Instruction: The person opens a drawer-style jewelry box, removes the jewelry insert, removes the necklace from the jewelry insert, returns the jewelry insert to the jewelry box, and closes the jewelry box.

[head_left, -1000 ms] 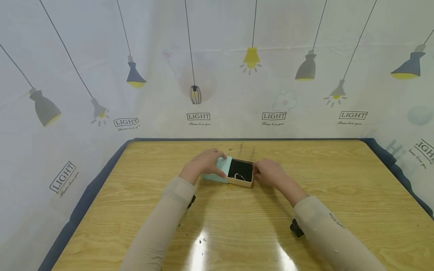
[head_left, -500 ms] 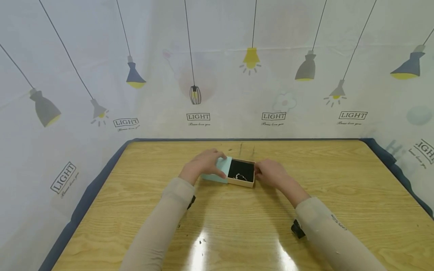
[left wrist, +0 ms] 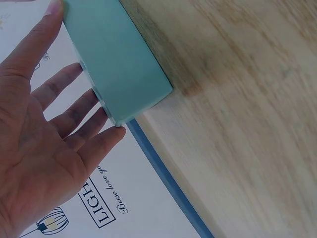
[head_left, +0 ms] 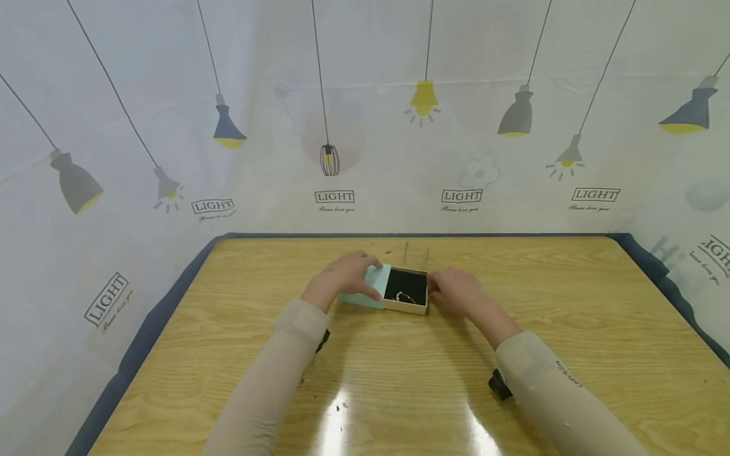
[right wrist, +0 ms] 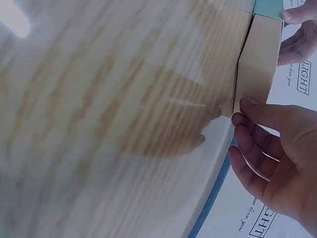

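Note:
A light-blue jewelry box sleeve [head_left: 374, 280] lies on the wooden table, its cardboard tray [head_left: 406, 307] pulled partway out to the right. Inside the tray is black padding [head_left: 407, 280] with a thin silvery bracelet [head_left: 405, 296] on it. My left hand [head_left: 344, 276] spans the sleeve from above; in the left wrist view the thumb and fingertips [left wrist: 117, 133] grip its edges. At the tray's outer end is my right hand [head_left: 456, 291]. The right wrist view has its thumb [right wrist: 257, 109] and curled forefinger pinching that end wall; the exact spot pinched is partly hidden.
The wooden table [head_left: 376, 380] has a blue border [head_left: 422, 235] along its back edge. Behind it hangs a white cloth [head_left: 388, 158] printed with lamps and the word LIGHT. Small dark marks [head_left: 340, 405] dot the tabletop near the front.
Since a second ago the tray has slid slightly right out of the sleeve, along with my right hand. My left hand has stayed in place. Over the last half second little differs.

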{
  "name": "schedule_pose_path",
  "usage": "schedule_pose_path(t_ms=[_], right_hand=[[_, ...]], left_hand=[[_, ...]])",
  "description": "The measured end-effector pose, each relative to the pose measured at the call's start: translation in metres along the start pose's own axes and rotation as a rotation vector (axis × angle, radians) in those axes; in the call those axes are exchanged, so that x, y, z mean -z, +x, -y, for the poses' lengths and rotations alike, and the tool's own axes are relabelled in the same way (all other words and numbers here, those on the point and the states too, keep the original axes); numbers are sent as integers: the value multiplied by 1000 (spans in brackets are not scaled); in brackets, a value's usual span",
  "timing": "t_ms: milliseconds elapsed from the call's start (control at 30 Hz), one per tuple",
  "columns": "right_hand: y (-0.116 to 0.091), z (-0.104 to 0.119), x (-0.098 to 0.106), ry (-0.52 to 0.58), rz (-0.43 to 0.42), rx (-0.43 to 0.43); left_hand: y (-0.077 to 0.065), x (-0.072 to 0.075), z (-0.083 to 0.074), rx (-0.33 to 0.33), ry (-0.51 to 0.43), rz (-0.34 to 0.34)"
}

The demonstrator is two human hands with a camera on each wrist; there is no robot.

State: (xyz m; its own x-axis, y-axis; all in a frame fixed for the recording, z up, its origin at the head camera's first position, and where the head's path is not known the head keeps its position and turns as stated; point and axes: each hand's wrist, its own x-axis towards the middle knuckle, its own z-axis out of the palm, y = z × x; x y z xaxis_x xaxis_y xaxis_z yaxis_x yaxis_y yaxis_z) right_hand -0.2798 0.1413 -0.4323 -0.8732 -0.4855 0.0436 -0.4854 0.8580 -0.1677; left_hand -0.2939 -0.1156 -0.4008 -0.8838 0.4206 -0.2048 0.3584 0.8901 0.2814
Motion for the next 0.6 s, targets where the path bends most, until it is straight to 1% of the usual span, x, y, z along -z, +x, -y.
schedule_pose_path(t_ms=[167, 367, 600], right_hand=[[-1, 0, 1, 9, 3, -8], [-2, 0, 5, 29, 18, -38], [-2, 2, 13, 36, 42, -57]], left_hand=[[1, -1, 1, -3, 4, 0], [1, -1, 1, -2, 9, -5], [-3, 2, -1, 1, -9, 0]])
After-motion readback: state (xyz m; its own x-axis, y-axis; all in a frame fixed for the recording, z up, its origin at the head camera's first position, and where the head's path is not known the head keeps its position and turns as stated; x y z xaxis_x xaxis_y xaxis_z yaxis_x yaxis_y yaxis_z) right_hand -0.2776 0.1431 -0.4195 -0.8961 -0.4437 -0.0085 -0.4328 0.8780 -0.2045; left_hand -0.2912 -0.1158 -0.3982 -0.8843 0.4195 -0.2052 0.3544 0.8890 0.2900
